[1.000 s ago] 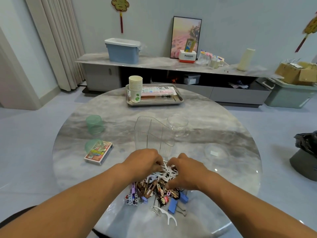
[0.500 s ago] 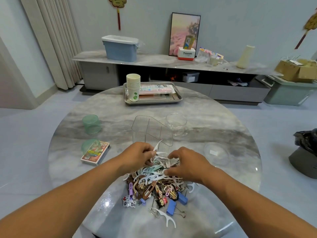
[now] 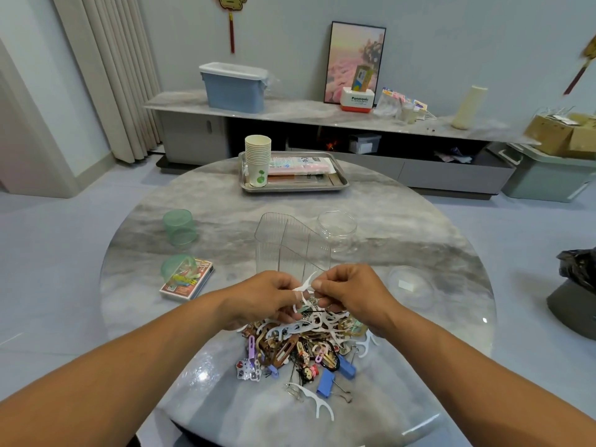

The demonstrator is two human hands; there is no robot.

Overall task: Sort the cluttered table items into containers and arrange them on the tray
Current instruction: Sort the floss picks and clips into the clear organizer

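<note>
Fingers of left hand [image 3: 269, 296] and right hand [image 3: 350, 291] curl, pinching white floss picks [image 3: 303, 287] — light, thin, bendy. We hold stiff handles — clear holder [image 3: 290, 246] just beyond.

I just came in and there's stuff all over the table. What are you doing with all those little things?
A person is sorting a mixed pile of hair clips, binder clips and floss picks on the round marble table. Both hands, left hand and right hand, are pinching white floss picks lifted just above the pile. A clear divided container stands empty right behind the hands. The metal tray at the far side already holds paper cups.
</note>
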